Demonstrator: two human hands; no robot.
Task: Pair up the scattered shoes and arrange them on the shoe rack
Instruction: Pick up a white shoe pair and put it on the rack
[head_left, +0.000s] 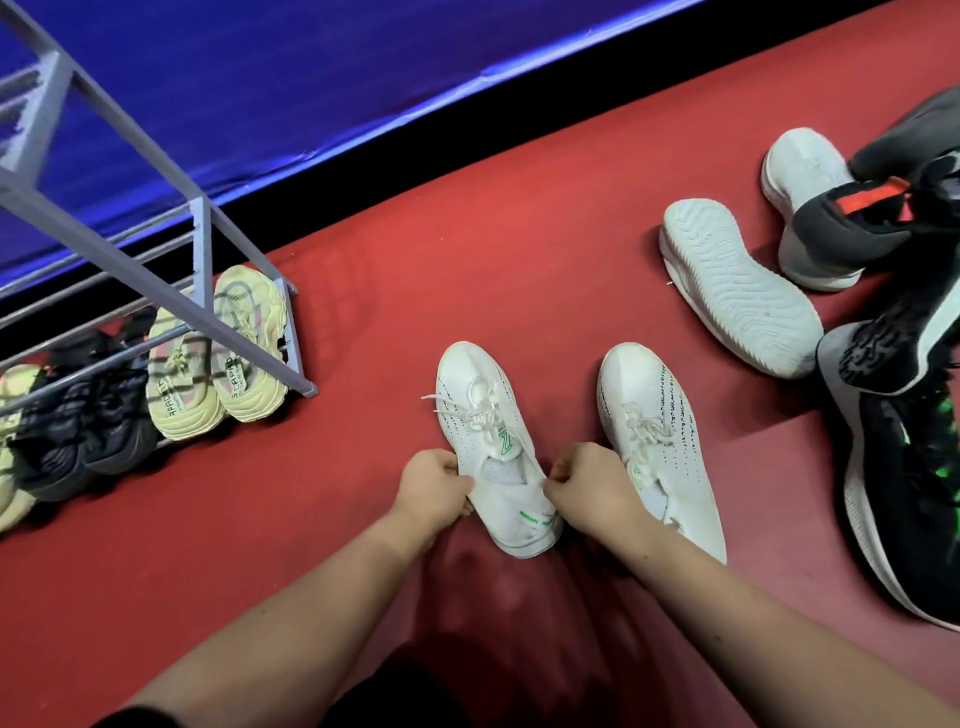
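While left hand (434, 486) and right hand (592, 488) grip white sneaker (478, 405), mate (654, 405) beside, dark shoes (904, 467) right

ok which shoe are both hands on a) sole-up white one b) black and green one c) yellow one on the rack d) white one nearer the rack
d: the left hand and right hand both grip the collar of the white shoe nearer the rack.

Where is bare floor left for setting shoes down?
Bare red floor lies between the shoe rack and the held white shoe, and beyond it up to the blue wall. Crowded: the shoe pile at right; the rack shelf holding the yellow pair.
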